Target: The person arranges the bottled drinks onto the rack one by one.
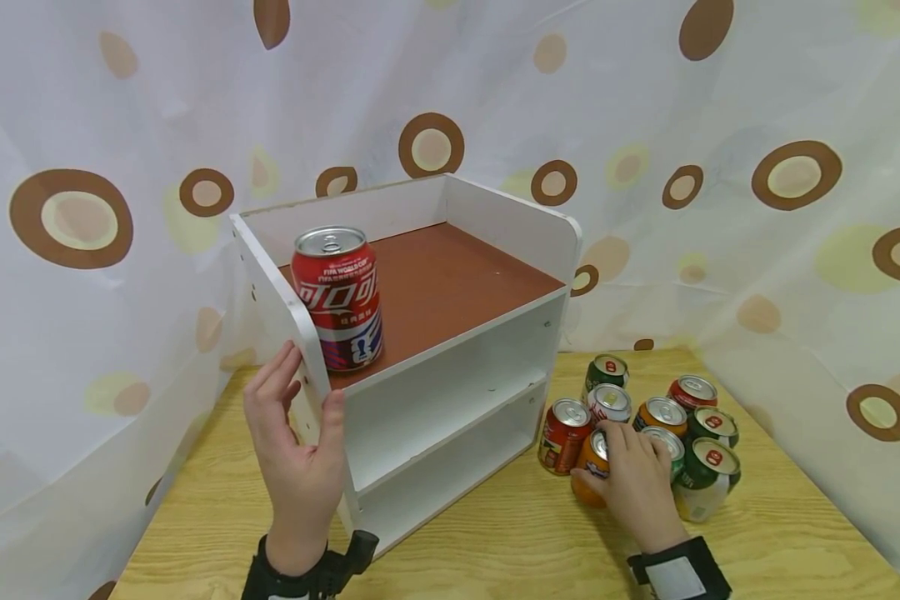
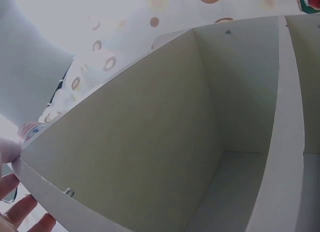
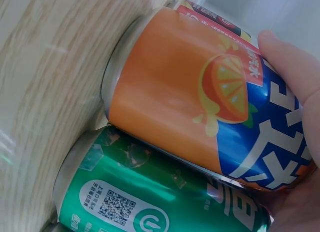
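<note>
My left hand (image 1: 300,467) holds the front edge of the left side panel of a white shelf unit (image 1: 438,379), thumb at the front and fingers along the outer side. Just above it, a red cola can (image 1: 337,304) stands upright on the brown top board. To the right of the unit, my right hand (image 1: 633,479) grips an orange soda can (image 1: 589,487) from above. The right wrist view shows this orange can (image 3: 165,86) with the thumb against its upper part, and a green can (image 3: 130,187) close beside it.
Several upright cans cluster around my right hand, among them a red can (image 1: 565,437) on its left and a green-topped can (image 1: 708,479) on its right. Everything stands on a wooden table (image 1: 487,550). A patterned cloth (image 1: 630,108) hangs behind.
</note>
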`<action>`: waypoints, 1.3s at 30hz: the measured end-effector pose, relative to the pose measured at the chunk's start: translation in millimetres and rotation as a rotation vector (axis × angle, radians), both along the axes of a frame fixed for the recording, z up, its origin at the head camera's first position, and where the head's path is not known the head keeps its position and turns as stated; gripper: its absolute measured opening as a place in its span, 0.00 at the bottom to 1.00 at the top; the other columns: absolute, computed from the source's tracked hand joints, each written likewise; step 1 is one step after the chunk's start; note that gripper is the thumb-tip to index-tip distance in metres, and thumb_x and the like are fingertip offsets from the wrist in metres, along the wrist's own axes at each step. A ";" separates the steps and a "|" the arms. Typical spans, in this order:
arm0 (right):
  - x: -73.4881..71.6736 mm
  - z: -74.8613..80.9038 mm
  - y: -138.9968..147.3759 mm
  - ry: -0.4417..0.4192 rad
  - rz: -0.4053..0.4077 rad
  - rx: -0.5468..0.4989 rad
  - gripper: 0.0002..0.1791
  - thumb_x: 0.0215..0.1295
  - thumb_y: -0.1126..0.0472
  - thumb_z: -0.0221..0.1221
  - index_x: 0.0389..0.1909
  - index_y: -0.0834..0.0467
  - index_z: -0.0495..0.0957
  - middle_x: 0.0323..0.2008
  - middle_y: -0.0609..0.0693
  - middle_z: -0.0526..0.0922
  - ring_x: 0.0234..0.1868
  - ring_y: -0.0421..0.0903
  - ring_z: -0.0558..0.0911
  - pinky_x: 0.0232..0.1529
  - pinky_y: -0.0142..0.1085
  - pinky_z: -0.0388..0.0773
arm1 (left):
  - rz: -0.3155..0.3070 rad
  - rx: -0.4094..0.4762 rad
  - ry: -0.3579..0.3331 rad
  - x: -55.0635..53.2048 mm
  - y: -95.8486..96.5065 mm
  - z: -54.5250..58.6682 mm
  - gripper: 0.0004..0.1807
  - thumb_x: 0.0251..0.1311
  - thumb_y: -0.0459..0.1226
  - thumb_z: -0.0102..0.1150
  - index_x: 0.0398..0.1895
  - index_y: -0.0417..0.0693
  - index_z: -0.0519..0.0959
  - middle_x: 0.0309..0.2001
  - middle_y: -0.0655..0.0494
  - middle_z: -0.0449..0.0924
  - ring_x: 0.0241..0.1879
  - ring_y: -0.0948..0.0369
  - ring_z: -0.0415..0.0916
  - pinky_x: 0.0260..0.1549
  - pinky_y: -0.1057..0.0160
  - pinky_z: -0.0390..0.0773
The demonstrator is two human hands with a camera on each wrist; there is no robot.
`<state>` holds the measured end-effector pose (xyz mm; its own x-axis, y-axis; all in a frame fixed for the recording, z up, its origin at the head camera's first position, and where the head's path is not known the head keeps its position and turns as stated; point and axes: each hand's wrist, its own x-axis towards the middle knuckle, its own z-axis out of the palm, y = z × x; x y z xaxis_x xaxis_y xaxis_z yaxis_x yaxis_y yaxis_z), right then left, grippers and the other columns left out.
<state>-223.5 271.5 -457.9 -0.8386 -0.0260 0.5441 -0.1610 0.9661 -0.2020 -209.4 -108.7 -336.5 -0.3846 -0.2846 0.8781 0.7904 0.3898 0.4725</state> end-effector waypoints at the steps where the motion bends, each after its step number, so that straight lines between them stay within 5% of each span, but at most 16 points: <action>1: 0.0 -0.3 0.3 -0.004 0.000 -0.001 0.44 0.41 0.51 0.83 0.56 0.65 0.73 0.48 0.65 0.81 0.49 0.67 0.78 0.53 0.63 0.63 | 0.000 0.000 0.000 -0.1 0.0 -0.1 0.28 0.72 0.40 0.60 0.68 0.32 0.69 0.67 0.38 0.69 0.68 0.59 0.65 0.60 0.64 0.69; 26: 3.0 -0.1 -5.1 -0.041 0.006 -0.017 0.43 0.44 0.52 0.82 0.58 0.66 0.72 0.53 0.67 0.79 0.55 0.68 0.77 0.52 0.66 0.70 | 0.011 -0.008 -0.015 0.2 0.9 -0.4 0.28 0.73 0.40 0.60 0.68 0.32 0.68 0.66 0.35 0.68 0.68 0.60 0.64 0.61 0.66 0.70; 35: 1.8 -3.5 -5.0 0.086 0.044 0.058 0.45 0.37 0.52 0.85 0.54 0.69 0.75 0.48 0.67 0.82 0.48 0.64 0.82 0.50 0.58 0.81 | 0.008 -0.002 -0.009 -0.6 1.2 -1.0 0.28 0.72 0.40 0.60 0.68 0.32 0.68 0.67 0.38 0.68 0.68 0.60 0.64 0.61 0.65 0.71; 39: 0.9 -3.6 -5.2 0.080 0.039 0.064 0.44 0.38 0.52 0.85 0.54 0.69 0.75 0.47 0.66 0.82 0.46 0.63 0.83 0.49 0.56 0.82 | 0.007 0.007 -0.003 -0.6 1.1 -1.2 0.28 0.72 0.39 0.60 0.68 0.32 0.69 0.67 0.39 0.69 0.68 0.59 0.64 0.61 0.64 0.70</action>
